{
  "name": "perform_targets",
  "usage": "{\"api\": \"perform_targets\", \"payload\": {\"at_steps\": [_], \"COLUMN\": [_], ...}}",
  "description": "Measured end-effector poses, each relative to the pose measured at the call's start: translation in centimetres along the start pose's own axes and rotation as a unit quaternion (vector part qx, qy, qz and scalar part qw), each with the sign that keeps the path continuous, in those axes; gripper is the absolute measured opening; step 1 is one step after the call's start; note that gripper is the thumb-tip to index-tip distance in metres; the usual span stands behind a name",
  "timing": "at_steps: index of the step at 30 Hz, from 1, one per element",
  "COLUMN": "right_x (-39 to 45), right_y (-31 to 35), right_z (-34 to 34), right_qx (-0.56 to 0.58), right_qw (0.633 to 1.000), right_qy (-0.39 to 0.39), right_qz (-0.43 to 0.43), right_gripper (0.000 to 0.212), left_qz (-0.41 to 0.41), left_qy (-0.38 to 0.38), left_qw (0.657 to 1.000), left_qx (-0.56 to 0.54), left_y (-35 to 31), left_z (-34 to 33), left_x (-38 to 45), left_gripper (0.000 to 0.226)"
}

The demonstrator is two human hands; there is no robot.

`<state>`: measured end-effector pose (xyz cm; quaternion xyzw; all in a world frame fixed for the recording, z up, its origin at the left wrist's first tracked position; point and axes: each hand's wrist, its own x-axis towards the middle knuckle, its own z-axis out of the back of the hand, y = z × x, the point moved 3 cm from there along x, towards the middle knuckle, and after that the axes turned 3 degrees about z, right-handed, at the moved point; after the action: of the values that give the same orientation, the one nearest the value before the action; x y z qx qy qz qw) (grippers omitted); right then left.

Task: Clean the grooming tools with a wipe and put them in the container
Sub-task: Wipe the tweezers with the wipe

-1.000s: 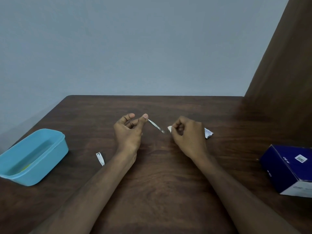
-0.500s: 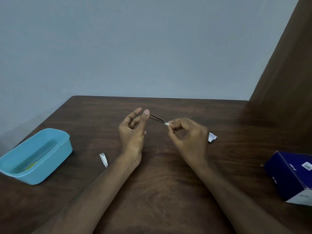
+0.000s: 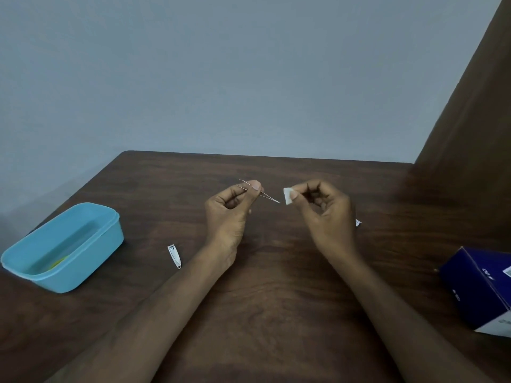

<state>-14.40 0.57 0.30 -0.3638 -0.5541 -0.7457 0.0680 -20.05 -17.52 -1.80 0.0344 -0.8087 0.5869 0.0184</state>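
Note:
My left hand (image 3: 231,211) pinches thin metal tweezers (image 3: 266,196) between thumb and fingers, their tip pointing right. My right hand (image 3: 323,214) pinches a small white wipe (image 3: 287,195) a little right of the tweezers' tip, apart from it. A silver nail clipper (image 3: 174,256) lies on the table left of my left forearm. The light blue container (image 3: 63,246) stands at the left edge of the table with something yellow-green inside.
A dark blue box (image 3: 481,288) sits at the right edge of the brown wooden table (image 3: 276,299). A torn white wrapper (image 3: 358,223) peeks out behind my right hand. A brown panel rises at the right.
The wipe was around the tweezers' tip half a second ago; now my right hand has drawn it off to the right, leaving a small gap.

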Motion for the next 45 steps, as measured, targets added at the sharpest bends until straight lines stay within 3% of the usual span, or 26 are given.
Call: {"api": "perform_targets", "payload": {"at_steps": [4, 10, 14, 17, 22, 25, 31, 41, 45], "right_x": [-0.2, -0.7, -0.7, -0.6, -0.5, 0.2, -0.8, -0.9, -1.1], "right_y": [-1.0, -0.2, -1.8, -1.9, -1.4, -1.7, -1.3, -1.0, -1.2], "right_z": [-0.7, -1.9, -1.1, -1.4, -1.9, -0.6, -1.9, -2.1, -2.0], "right_qx": [0.019, -0.047, -0.058, 0.007, 0.131, 0.153, 0.117, 0.184, 0.15], "right_qw": [0.995, 0.997, 0.993, 0.991, 0.982, 0.978, 0.972, 0.967, 0.972], "right_qy": [0.09, 0.062, 0.086, 0.106, 0.046, -0.014, 0.127, 0.031, 0.056], "right_qz": [-0.045, 0.013, -0.05, -0.084, -0.129, -0.14, -0.157, -0.171, -0.169], "right_gripper": [0.012, 0.014, 0.012, 0.009, 0.006, 0.012, 0.009, 0.007, 0.015], "left_qz": [-0.022, -0.05, -0.04, -0.03, -0.038, -0.034, -0.016, -0.038, -0.048], "left_qy": [0.057, 0.078, 0.049, 0.059, 0.092, 0.063, 0.081, 0.137, 0.145], "left_qw": [0.997, 0.994, 0.997, 0.998, 0.994, 0.996, 0.995, 0.981, 0.979], "left_qx": [0.038, 0.055, 0.032, 0.024, 0.053, 0.05, 0.055, 0.13, 0.135], "left_y": [0.0, -0.1, 0.0, 0.1, 0.1, -0.1, -0.3, -0.4, -0.2], "left_z": [-0.3, -0.5, -0.2, -0.1, -0.5, -0.3, -0.3, -0.8, -0.7], "left_x": [-0.3, -0.5, -0.2, 0.0, -0.4, -0.1, -0.2, -0.9, -0.8], "left_gripper": [0.018, 0.017, 0.018, 0.021, 0.017, 0.017, 0.02, 0.026, 0.019]}}
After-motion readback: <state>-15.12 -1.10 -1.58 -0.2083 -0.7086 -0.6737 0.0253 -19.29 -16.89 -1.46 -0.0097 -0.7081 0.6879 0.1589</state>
